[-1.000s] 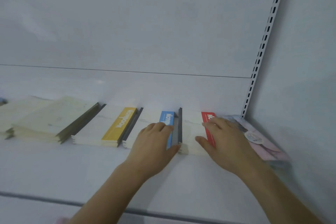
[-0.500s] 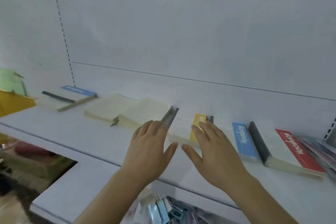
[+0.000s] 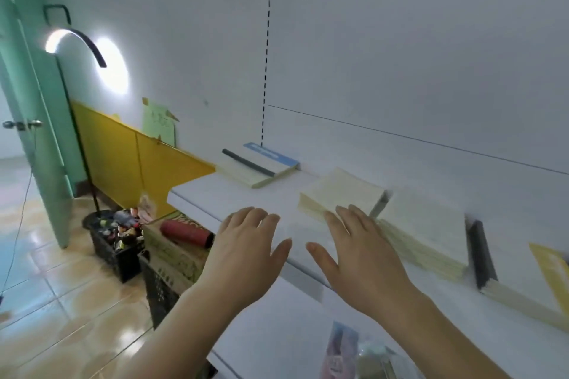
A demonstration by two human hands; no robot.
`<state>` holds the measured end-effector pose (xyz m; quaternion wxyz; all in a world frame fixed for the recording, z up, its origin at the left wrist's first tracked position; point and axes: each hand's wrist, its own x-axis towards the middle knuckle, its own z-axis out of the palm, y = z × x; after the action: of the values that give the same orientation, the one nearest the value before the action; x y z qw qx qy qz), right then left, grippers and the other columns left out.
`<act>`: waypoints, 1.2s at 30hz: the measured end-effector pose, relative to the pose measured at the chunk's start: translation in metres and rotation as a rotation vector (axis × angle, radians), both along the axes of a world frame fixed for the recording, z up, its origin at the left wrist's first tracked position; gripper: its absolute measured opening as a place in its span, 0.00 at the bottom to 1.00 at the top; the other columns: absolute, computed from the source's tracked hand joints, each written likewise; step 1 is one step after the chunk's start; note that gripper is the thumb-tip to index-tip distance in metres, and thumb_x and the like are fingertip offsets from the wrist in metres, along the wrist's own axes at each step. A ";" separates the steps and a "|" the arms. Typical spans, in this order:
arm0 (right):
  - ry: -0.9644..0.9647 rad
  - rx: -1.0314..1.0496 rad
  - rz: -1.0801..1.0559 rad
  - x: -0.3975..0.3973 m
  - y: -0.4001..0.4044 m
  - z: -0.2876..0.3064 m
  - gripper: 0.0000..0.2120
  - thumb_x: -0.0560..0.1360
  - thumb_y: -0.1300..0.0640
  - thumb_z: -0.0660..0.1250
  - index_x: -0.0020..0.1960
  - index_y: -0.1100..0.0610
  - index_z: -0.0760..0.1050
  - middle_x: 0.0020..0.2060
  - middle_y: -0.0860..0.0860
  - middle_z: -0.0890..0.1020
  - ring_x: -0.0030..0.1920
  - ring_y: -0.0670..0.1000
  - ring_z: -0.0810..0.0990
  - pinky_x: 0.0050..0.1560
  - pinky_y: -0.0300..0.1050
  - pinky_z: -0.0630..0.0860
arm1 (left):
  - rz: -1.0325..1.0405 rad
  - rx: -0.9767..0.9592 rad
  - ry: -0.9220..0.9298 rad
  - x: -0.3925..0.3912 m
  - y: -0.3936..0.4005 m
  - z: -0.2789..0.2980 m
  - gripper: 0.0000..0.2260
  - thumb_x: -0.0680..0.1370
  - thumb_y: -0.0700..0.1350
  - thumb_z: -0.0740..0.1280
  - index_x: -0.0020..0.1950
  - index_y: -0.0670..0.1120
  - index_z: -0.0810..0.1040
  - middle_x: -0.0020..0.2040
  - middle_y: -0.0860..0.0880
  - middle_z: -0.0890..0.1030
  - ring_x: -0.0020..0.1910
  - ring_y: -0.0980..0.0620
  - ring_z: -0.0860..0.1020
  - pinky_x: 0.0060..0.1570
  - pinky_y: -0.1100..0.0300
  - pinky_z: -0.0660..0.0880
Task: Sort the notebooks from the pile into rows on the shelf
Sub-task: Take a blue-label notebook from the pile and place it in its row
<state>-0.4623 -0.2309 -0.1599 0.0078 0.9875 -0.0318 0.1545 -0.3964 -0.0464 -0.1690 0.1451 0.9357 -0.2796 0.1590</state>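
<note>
Since the loose cream-paged notebook stack [image 3: 341, 191] lies on the white shelf board [image 3: 234, 194] just beyond and slightly right of the right hand [image 3: 363, 252], that hand is the nearer one, its fingertips [image 3: 340, 212] at or over the stack's near edge; contact unclear. Stack's long axis runs diagonally, near-left to far-right, covers pale and blurred, skewed against the thicker cream stack with a grey spine [image 3: 431, 237] right of it. Both hands flat, fingers spread, gripping nothing; left hand [image 3: 246, 249] over bare shelf left of the stack.
</note>
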 end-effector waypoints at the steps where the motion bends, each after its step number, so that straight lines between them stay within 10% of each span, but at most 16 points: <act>1: -0.006 -0.006 0.015 0.019 0.006 0.000 0.40 0.75 0.33 0.34 0.79 0.54 0.53 0.77 0.53 0.58 0.78 0.54 0.51 0.77 0.50 0.51 | 0.011 0.006 0.004 0.015 0.006 -0.001 0.24 0.82 0.62 0.53 0.75 0.53 0.66 0.73 0.54 0.69 0.75 0.51 0.62 0.75 0.54 0.58; 12: -0.004 0.044 0.038 0.238 0.019 0.006 0.27 0.81 0.43 0.50 0.74 0.57 0.60 0.71 0.55 0.66 0.72 0.56 0.61 0.72 0.51 0.60 | 0.077 0.104 0.039 0.197 0.020 0.014 0.27 0.82 0.61 0.55 0.79 0.52 0.58 0.78 0.53 0.61 0.78 0.50 0.58 0.75 0.52 0.56; 19: 0.181 0.023 -0.064 0.330 0.023 -0.016 0.29 0.82 0.48 0.51 0.78 0.60 0.50 0.77 0.58 0.53 0.77 0.58 0.51 0.76 0.51 0.53 | -0.065 0.073 0.142 0.283 0.024 -0.003 0.24 0.83 0.59 0.55 0.77 0.52 0.63 0.74 0.55 0.68 0.73 0.52 0.66 0.70 0.57 0.64; 24: 0.104 -0.099 -0.094 0.358 0.028 -0.026 0.12 0.80 0.49 0.59 0.57 0.56 0.72 0.54 0.54 0.79 0.55 0.57 0.77 0.56 0.49 0.69 | -0.247 0.100 0.152 0.334 0.025 -0.003 0.19 0.84 0.54 0.54 0.73 0.50 0.70 0.67 0.51 0.76 0.65 0.49 0.73 0.60 0.57 0.69; 28: -0.010 -0.256 -0.237 0.352 0.046 -0.017 0.18 0.50 0.64 0.78 0.32 0.55 0.70 0.20 0.52 0.71 0.19 0.54 0.69 0.23 0.41 0.54 | -0.423 -0.099 0.301 0.363 0.025 -0.001 0.15 0.84 0.55 0.55 0.63 0.50 0.76 0.58 0.51 0.81 0.57 0.51 0.77 0.56 0.56 0.73; 33: -0.221 -0.255 -0.303 0.340 0.091 -0.008 0.10 0.59 0.63 0.74 0.35 0.55 0.75 0.21 0.50 0.72 0.21 0.54 0.70 0.28 0.42 0.55 | -0.478 -0.619 0.866 0.369 0.019 0.006 0.36 0.73 0.74 0.58 0.70 0.50 0.73 0.56 0.56 0.83 0.59 0.55 0.79 0.63 0.54 0.74; 36: -0.346 -0.166 -0.175 0.337 0.115 -0.020 0.05 0.70 0.61 0.63 0.42 0.56 0.77 0.31 0.50 0.78 0.30 0.52 0.75 0.34 0.43 0.68 | -0.390 -0.848 0.986 0.367 0.010 0.008 0.14 0.80 0.59 0.64 0.59 0.51 0.75 0.48 0.53 0.83 0.50 0.55 0.81 0.53 0.54 0.78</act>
<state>-0.1254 -0.1156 -0.1801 0.0967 0.9357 -0.1057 0.3224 -0.0291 -0.0368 -0.1611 0.6360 0.6935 -0.2579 -0.2193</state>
